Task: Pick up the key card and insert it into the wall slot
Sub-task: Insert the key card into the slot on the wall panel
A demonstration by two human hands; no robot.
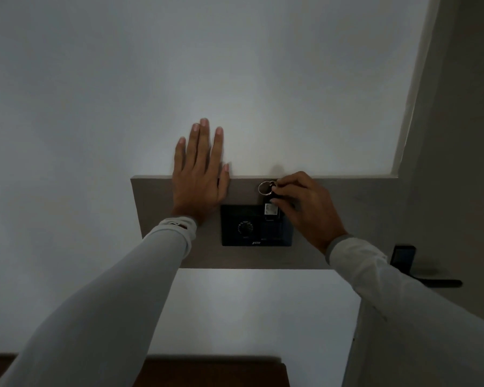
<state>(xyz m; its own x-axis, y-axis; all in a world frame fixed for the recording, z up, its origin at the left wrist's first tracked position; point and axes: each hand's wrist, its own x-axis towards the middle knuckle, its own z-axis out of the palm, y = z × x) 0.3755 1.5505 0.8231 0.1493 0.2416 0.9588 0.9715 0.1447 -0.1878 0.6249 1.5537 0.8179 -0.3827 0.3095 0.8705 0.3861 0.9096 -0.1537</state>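
Note:
A black switch plate [243, 226] with a round dial sits on a grey-brown wall panel [347, 219]. Its card slot is at the plate's upper right, under my fingers. My right hand [305, 205] pinches a small black key card [271, 210] with a pale square label and a metal ring [265, 188] on top. The card stands upright with its lower end at the slot; how deep it sits I cannot tell. My left hand [200, 174] lies flat and open on the wall, left of the plate, fingers pointing up.
A dark door handle and lock plate [403, 258] are at the right, on a door beside the panel. White wall surrounds the panel. A brown wooden surface [213, 372] lies below at the bottom edge. The room is dim.

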